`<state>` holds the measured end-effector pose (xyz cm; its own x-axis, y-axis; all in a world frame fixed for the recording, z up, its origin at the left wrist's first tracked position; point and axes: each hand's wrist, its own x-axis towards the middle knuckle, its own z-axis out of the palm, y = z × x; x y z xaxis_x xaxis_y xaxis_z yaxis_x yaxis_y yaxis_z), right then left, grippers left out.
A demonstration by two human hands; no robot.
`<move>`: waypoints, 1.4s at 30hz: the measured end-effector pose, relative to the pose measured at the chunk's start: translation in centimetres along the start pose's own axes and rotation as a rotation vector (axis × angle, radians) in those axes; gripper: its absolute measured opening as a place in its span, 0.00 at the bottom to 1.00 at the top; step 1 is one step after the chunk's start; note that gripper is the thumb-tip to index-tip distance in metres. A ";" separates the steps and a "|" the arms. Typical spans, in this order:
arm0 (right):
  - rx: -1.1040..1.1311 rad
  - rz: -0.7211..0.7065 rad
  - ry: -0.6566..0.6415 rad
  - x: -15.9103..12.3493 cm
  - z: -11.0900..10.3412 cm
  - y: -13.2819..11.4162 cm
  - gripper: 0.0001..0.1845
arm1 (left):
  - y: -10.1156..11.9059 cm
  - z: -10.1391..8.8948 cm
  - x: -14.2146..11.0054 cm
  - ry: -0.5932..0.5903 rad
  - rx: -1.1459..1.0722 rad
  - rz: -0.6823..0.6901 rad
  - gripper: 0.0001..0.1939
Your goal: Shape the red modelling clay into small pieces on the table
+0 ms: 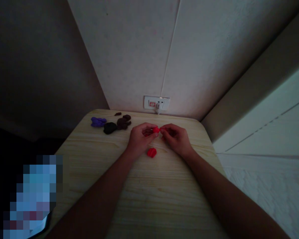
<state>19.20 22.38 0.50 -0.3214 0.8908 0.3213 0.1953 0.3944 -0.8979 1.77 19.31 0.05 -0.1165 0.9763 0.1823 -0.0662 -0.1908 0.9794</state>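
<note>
Both hands meet over the far middle of a light wooden table [144, 196]. My left hand [139, 137] and my right hand [176, 137] pinch a small red lump of clay [156, 129] between their fingertips, fingers curled. A second red clay piece [151, 152] lies on the table just below the hands, untouched.
To the left lie a purple clay lump [98, 121], a black lump [110, 127] and dark brown pieces [124, 122]. A wall socket [156, 103] sits on the wall behind the table. A white bed surface [271, 186] lies to the right. The room is dim.
</note>
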 end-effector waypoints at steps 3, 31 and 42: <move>-0.010 -0.013 -0.006 0.0 0.0 0.1 0.11 | -0.1 0.0 0.0 0.005 -0.005 -0.008 0.15; 0.143 0.072 0.074 0.1 0.3 -0.4 0.17 | 0.3 0.1 0.1 0.028 -0.026 -0.041 0.15; 0.087 0.021 0.039 -0.2 0.4 -0.3 0.14 | 0.4 0.1 0.0 0.031 -0.027 -0.051 0.18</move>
<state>18.83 22.00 0.62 -0.2811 0.9076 0.3118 0.1203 0.3557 -0.9268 1.79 19.25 0.47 -0.1431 0.9813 0.1291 -0.0995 -0.1440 0.9846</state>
